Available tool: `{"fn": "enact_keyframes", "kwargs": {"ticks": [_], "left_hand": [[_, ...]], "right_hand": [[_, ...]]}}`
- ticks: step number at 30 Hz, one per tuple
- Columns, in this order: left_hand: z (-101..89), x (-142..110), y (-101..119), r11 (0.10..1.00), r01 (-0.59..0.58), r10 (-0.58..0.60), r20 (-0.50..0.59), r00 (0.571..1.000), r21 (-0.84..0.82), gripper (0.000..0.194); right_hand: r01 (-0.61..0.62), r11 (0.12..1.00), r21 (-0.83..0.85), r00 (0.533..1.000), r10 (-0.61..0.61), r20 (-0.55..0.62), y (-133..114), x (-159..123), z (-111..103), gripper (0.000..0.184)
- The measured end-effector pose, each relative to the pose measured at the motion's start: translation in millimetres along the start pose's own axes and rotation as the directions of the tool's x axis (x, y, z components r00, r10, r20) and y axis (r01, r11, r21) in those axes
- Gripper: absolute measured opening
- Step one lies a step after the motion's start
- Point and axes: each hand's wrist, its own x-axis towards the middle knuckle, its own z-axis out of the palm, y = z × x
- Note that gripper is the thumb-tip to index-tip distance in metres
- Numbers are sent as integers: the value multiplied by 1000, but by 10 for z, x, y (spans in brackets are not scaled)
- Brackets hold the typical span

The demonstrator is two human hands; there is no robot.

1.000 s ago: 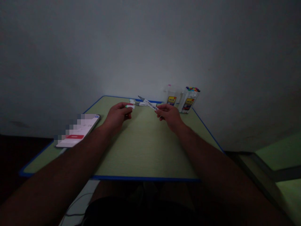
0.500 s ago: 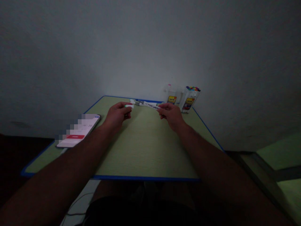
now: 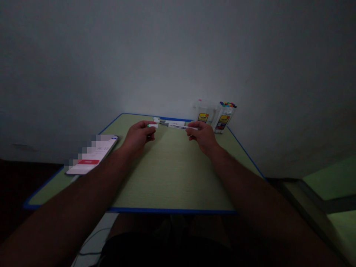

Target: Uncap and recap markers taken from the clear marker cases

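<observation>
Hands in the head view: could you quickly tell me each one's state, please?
Left hand: closed on a marker cap.
Right hand: closed on a marker.

The marker (image 3: 178,126) in the right hand (image 3: 202,136) has changed its angle. One second ago it pointed up and to the left, with its tip raised above the surface. Now it lies almost level, and its tip points toward the cap (image 3: 152,126) in the left hand (image 3: 138,136). The gap between tip and cap seems smaller, but the picture is dark.
</observation>
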Motion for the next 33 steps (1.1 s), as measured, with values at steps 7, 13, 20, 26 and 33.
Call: {"fn": "enact_keyframes", "kwargs": {"ticks": [7, 13, 20, 26, 33], "left_hand": [[7, 1, -5, 1000, -5, 5, 3, 1000, -9, 25], [4, 4, -3, 1000, 7, -7, -8, 1000, 2, 23], [-5, 10, -6, 1000, -1, 1, -13, 1000, -2, 25], [-8, 15, -2, 1000, -4, 4, -19, 1000, -15, 26], [-8, 16, 6, 1000, 7, -7, -15, 1000, -26, 26]], "right_hand": [[-15, 1000, 22, 1000, 15, 0, -32, -20, 11, 32], [-18, 999, 48, 1000, 17, 26, -2, -8, 8, 27], [-39, 995, 95, 996, 30, 89, -13, -17, 9, 18], [-43, 993, 107, 997, 36, 66, -13, -6, -3, 17], [-39, 996, 84, 999, 36, 34, -24, 0, -3, 9]]}}
